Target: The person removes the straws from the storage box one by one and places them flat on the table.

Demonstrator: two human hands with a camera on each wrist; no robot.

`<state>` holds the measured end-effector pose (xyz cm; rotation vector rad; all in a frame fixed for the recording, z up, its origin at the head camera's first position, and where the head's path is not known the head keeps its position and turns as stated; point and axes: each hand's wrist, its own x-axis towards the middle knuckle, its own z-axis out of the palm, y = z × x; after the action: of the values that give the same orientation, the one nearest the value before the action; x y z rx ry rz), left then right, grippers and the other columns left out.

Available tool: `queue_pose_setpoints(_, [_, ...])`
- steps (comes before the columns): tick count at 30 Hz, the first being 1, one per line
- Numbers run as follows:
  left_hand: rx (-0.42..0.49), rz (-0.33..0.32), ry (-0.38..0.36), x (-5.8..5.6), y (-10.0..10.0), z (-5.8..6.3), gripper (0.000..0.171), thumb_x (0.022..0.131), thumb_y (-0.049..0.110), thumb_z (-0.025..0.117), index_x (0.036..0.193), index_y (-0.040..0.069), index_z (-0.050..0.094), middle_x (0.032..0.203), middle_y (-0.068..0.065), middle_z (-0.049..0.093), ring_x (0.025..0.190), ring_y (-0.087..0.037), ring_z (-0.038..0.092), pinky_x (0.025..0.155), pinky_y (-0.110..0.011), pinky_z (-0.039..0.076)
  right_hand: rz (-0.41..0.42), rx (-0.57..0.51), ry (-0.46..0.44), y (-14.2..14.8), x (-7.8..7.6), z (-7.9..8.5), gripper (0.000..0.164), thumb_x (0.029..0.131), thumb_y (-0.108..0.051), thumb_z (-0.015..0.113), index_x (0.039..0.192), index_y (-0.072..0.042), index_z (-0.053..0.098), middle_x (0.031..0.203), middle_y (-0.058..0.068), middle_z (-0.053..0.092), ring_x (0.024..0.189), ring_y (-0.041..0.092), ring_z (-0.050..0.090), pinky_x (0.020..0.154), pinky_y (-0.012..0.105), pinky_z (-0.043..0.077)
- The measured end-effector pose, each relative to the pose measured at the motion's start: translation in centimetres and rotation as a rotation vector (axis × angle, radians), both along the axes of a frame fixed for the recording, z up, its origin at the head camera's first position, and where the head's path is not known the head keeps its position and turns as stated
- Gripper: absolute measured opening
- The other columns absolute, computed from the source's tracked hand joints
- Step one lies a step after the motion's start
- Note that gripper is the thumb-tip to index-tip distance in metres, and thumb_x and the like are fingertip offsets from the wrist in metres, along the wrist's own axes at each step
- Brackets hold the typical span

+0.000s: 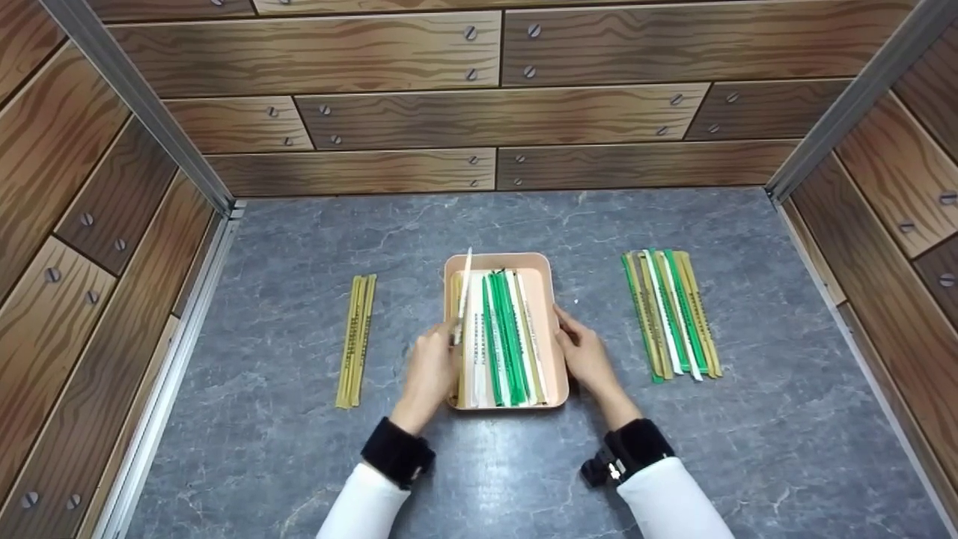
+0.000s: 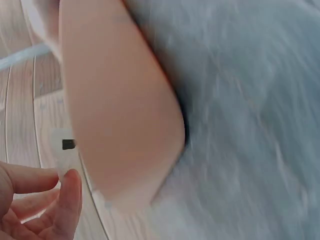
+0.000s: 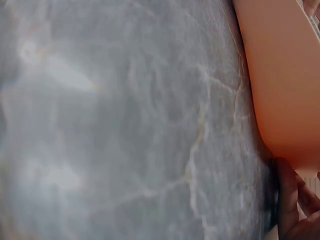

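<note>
A shallow peach tray stands in the middle of the table, with several slim wrapped sticks in green, white and tan lying lengthwise in it. Over its left side, my left hand pinches a white wrapped stick, tilted with its far end above the tray's rim. In the left wrist view, thumb and finger hold the stick's pale wrapper, which bears a black mark, beside the tray's outer wall. On the tray's right side, my right hand grips the wall; its fingers are partly hidden in the right wrist view.
Left of the tray, several tan wrapped sticks lie in a bundle on the grey marbled table. To the right lies a mixed group of green, white and tan sticks. Wood-patterned walls enclose the back and sides.
</note>
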<state>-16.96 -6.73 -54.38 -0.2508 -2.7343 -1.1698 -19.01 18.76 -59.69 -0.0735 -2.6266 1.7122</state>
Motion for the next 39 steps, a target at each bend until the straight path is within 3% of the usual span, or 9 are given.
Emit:
queue_pose_setpoints(6, [0.017, 0.07, -0.001, 0.3, -3.8, 0.0, 0.037, 0.085, -0.008, 0.065, 0.122, -0.005, 0.064, 0.094, -0.021, 0.07, 0.076, -0.029, 0.069, 0.065, -0.035, 0.058, 0.0, 0.002, 0.015, 0.0, 0.0, 0.0, 0.046, 0.099, -0.003, 0.054, 0.144, -0.008, 0.05, 0.137, 0.024, 0.052, 0.126, 0.034, 0.05, 0.103, 0.045, 0.041])
queue_pose_setpoints(12, [-0.013, 0.198, -0.048, 0.6, -7.5, -0.7, 0.032, 0.085, -0.004, 0.064, 0.117, -0.003, 0.067, 0.082, -0.014, 0.07, 0.066, -0.026, 0.065, 0.058, -0.04, 0.054, 0.001, 0.005, 0.013, 0.0, 0.1, 0.1, 0.045, 0.099, -0.004, 0.054, 0.144, -0.009, 0.05, 0.136, 0.023, 0.053, 0.124, 0.032, 0.052, 0.103, 0.044, 0.042])
queue_pose_setpoints(20, [-0.101, 0.365, -0.217, 0.5, -11.9, -1.8, 0.034, 0.09, 0.001, 0.058, 0.123, 0.0, 0.065, 0.1, -0.024, 0.069, 0.078, -0.038, 0.067, 0.061, -0.05, 0.053, 0.0, 0.005, -0.025, -0.1, 0.1, 0.3, 0.047, 0.1, -0.006, 0.054, 0.146, -0.011, 0.048, 0.138, 0.023, 0.052, 0.124, 0.034, 0.052, 0.101, 0.045, 0.043])
queue_pose_setpoints(28, [-0.128, 0.43, -0.336, 0.1, -14.9, -1.8, 0.039, 0.089, 0.002, 0.051, 0.127, 0.001, 0.063, 0.108, -0.027, 0.067, 0.087, -0.044, 0.065, 0.066, -0.054, 0.051, -0.003, 0.026, -0.019, -0.1, 0.1, 0.3, 0.046, 0.1, -0.007, 0.054, 0.145, -0.012, 0.049, 0.135, 0.023, 0.055, 0.122, 0.034, 0.054, 0.1, 0.045, 0.044])
queue_pose_setpoints(33, [-0.164, 0.443, -0.334, -0.4, -15.4, -2.0, 0.043, 0.085, -0.001, 0.048, 0.124, 0.002, 0.066, 0.11, -0.03, 0.065, 0.09, -0.049, 0.063, 0.07, -0.057, 0.05, -0.004, 0.028, -0.009, 0.0, 0.1, 0.2, 0.046, 0.1, -0.006, 0.054, 0.145, -0.012, 0.049, 0.135, 0.023, 0.055, 0.122, 0.033, 0.054, 0.1, 0.045, 0.044])
queue_pose_setpoints(39, [-0.201, 0.448, -0.347, -1.3, -15.6, -2.4, 0.041, 0.087, -0.001, 0.05, 0.124, 0.003, 0.066, 0.112, -0.03, 0.064, 0.094, -0.049, 0.062, 0.074, -0.058, 0.049, -0.001, 0.014, 0.002, 0.0, 0.1, 0.0, 0.046, 0.099, -0.004, 0.054, 0.144, -0.01, 0.05, 0.132, 0.025, 0.057, 0.118, 0.034, 0.056, 0.098, 0.046, 0.045])
